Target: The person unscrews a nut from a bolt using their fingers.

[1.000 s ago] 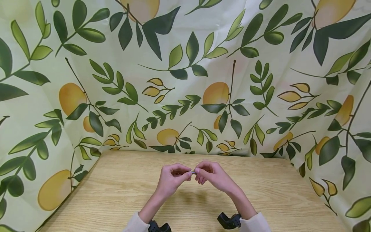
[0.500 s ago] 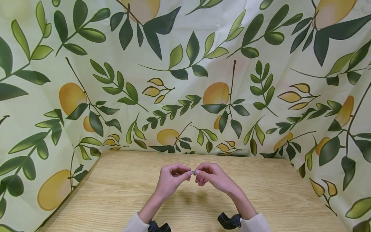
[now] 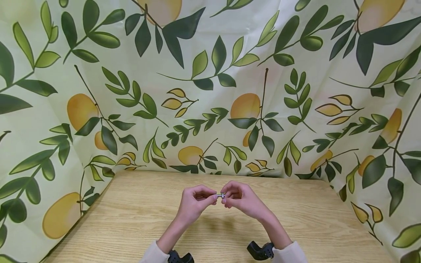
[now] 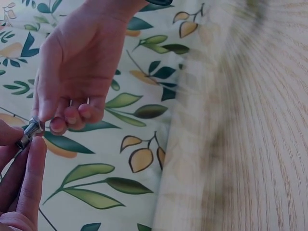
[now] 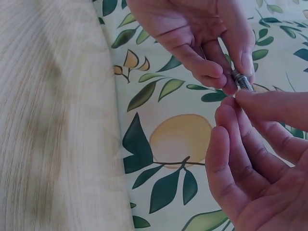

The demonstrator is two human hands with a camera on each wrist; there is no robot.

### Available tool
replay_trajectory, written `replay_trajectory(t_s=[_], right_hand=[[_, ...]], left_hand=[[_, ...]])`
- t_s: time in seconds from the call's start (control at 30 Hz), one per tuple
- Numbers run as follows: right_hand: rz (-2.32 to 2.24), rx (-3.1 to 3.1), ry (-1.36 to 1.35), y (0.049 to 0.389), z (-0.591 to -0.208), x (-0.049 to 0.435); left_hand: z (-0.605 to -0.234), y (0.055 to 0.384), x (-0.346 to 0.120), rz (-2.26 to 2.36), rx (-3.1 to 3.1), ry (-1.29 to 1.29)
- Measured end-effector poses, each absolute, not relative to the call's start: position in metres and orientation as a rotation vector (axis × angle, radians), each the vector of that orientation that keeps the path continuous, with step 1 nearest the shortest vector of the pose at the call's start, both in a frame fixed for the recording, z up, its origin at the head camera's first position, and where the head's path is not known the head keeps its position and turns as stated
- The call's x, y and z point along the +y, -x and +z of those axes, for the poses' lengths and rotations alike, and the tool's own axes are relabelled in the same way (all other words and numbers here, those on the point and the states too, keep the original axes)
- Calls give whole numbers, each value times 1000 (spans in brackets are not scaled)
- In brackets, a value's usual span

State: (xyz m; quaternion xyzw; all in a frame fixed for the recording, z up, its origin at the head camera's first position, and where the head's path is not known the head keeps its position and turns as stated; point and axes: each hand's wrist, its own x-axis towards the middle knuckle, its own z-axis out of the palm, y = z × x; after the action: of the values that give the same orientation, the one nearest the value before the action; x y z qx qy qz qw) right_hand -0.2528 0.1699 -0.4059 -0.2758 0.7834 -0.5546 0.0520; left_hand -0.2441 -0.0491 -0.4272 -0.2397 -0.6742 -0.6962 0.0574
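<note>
Over the wooden table (image 3: 148, 233), my left hand (image 3: 194, 204) pinches a small silver bolt (image 3: 219, 195) between thumb and forefinger. The bolt lies roughly level and points toward my right hand (image 3: 245, 201). At its right end sits a wider six-sided nut (image 3: 223, 196), between the right thumb and forefinger, which are slightly spread around it. The left wrist view shows the bolt's threads (image 4: 32, 129) between the two hands. In the right wrist view the bolt (image 5: 243, 81) reaches from the left fingertips to the right thumb, and its far end is hidden there.
A cloth (image 3: 210, 120) printed with leaves and orange fruit hangs behind the table and along both sides. Black wrist devices (image 3: 260, 250) are worn at both wrists, below light sleeves (image 3: 289, 252).
The right thumb and forefinger have parted from their tighter pinch, so the nut between them now shows. The left hand keeps its hold on the bolt and has hardly moved.
</note>
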Motion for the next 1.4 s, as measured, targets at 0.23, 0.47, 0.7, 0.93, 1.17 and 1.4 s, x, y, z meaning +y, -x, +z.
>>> replay_trajectory(t_s=[0.23,0.47,0.7,0.93,1.17,1.4], right_hand=[[-1628,2380,834,255,-406,171],[-1620,2358,866,255,-407,171],[-1670,2347,871,254,-407,170],[-1682,2391,851,254,-407,169],[-1635,2399,829,254,-405,170],[-1630,2387,850,256,-407,171]], left_hand=[[-428,244,-49,-2093,-2037,728],[-428,244,-49,-2094,-2032,724],[-428,244,-50,-2112,-2028,721],[-427,244,-50,-2111,-2027,726],[-428,244,-49,-2086,-2015,753],[-428,244,-49,-2074,-2026,748]])
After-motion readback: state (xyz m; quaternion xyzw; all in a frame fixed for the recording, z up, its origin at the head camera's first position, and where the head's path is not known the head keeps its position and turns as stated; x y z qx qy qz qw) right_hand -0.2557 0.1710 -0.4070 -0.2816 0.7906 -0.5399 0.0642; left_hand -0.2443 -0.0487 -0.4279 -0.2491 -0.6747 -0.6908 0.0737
